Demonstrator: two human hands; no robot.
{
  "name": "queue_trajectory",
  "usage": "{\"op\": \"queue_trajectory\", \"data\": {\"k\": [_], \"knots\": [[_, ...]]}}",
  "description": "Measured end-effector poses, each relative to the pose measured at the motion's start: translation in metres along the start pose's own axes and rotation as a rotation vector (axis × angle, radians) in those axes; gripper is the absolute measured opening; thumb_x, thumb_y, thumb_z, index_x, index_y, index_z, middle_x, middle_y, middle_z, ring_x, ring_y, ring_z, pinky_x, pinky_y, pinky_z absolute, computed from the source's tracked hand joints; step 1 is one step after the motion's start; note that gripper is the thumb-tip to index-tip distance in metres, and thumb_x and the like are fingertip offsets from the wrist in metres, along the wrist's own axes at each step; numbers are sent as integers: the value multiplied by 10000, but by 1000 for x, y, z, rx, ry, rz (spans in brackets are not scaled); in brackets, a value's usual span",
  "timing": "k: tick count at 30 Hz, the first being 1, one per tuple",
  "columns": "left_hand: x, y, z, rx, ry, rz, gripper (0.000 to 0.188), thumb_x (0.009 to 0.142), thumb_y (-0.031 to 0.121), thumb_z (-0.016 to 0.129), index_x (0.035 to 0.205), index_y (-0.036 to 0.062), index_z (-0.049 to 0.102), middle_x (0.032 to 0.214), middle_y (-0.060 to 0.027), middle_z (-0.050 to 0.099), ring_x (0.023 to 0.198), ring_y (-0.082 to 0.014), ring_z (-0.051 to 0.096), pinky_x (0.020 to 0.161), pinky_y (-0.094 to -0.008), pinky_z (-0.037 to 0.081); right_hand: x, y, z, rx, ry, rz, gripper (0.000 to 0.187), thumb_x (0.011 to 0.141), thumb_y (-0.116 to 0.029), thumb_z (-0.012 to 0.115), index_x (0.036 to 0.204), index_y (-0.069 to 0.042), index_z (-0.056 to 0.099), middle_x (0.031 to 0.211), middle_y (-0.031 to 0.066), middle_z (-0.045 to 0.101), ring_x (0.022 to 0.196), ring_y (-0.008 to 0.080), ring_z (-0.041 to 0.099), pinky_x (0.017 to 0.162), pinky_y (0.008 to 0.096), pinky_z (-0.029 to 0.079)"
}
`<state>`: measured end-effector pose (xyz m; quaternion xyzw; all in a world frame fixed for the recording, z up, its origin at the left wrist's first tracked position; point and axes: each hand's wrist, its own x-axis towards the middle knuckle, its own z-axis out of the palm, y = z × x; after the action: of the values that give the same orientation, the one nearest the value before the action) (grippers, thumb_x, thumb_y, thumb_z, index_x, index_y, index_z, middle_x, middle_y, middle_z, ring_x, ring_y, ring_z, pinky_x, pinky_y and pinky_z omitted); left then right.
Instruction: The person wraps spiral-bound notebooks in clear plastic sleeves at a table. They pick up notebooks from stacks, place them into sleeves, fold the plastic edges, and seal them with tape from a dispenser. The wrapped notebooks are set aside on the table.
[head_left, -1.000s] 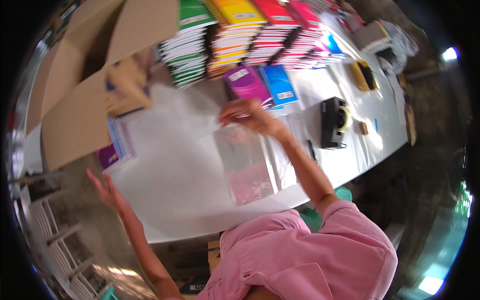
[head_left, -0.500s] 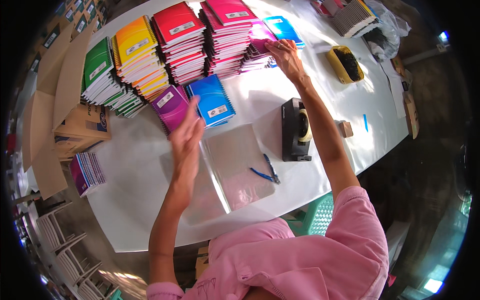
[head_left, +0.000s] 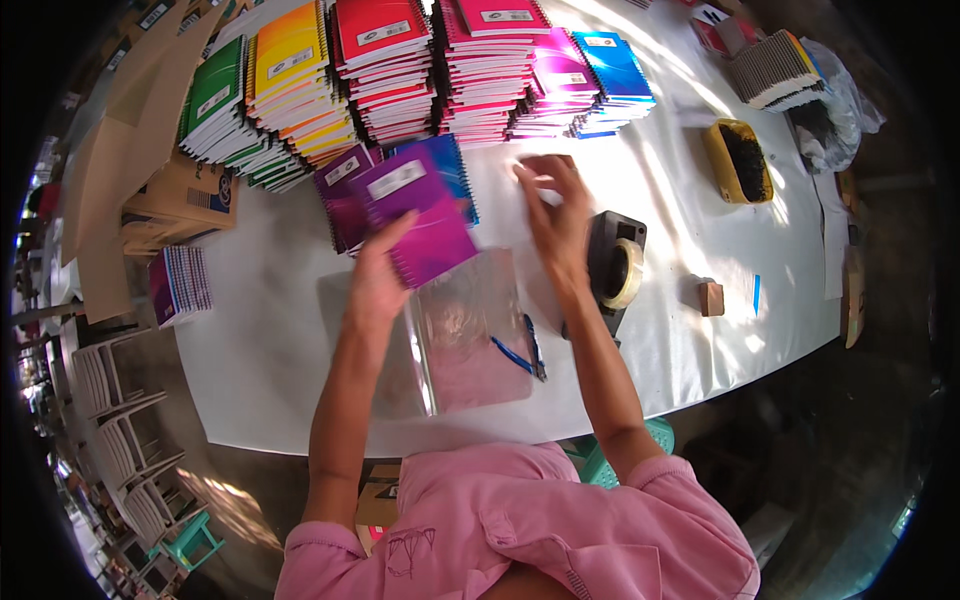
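My left hand (head_left: pixel 378 280) is closed on the lower left edge of a purple spiral notebook (head_left: pixel 425 225), raised and tilted above the table. Partly hidden behind it are another purple notebook (head_left: pixel 340 205) and a blue notebook (head_left: pixel 455 170). To the right, my right hand (head_left: pixel 556 215) hovers with bent, slightly blurred fingers apart and nothing visible in them. Beneath the hands, a clear plastic sheet (head_left: pixel 465 350) lies flat, with blue-handled cutters (head_left: pixel 525 350) on it. A black tape dispenser (head_left: pixel 605 260) with a tape roll stands just right of my right wrist.
Tall notebook stacks line the back: green (head_left: pixel 215 95), yellow (head_left: pixel 290 60), red (head_left: pixel 385 60), pink (head_left: pixel 490 60), purple (head_left: pixel 560 85) and blue (head_left: pixel 615 75). An open carton (head_left: pixel 180 205) stands left, beside a small notebook pile (head_left: pixel 180 285). A yellow tub (head_left: pixel 740 160) sits right.
My left hand, empty before, now holds a purple notebook. My right hand has drawn back from the purple stack toward me. The view has shifted slightly.
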<state>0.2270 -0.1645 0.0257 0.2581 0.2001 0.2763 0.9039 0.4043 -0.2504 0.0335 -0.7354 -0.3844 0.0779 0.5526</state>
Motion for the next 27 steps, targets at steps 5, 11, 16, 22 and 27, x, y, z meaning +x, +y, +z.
{"op": "queue_trajectory", "data": {"k": [5,11,16,22,27], "knots": [[-50,42,-41,202,194,100,498,931,222,599,1332,-25,437,1264,-223,568,1176,-321,572,1006,-416,453,-3,53,101,-359,-135,72,491,701,-295,816,955,19,537,912,198,585,875,382,577,768,456,457],[-66,40,-87,-25,126,83,656,934,436,567,1375,-14,385,1295,-209,544,1186,-347,555,1025,-420,437,3,11,64,121,-124,271,256,813,-159,717,900,35,575,820,178,645,631,263,610,619,340,483],[-73,18,-99,-304,119,114,652,928,439,581,1369,-6,400,1299,-185,543,1174,-310,555,1028,-428,437,-58,-43,94,174,-427,85,226,859,-157,694,913,41,599,834,152,627,697,211,619,623,302,499],[-90,45,-127,-106,346,51,630,860,373,702,1316,19,450,1253,-127,560,1141,-266,570,952,-421,496,-42,-36,161,-597,-235,-65,439,778,-313,765,973,41,596,1076,215,585,1052,361,523,855,474,430],[-107,74,-152,-155,404,31,758,849,457,690,1380,11,383,1330,-155,512,1198,-294,529,1003,-446,458,-25,-22,174,-490,-159,47,462,792,-318,759,989,43,549,992,199,602,923,302,568,739,383,450]]}}
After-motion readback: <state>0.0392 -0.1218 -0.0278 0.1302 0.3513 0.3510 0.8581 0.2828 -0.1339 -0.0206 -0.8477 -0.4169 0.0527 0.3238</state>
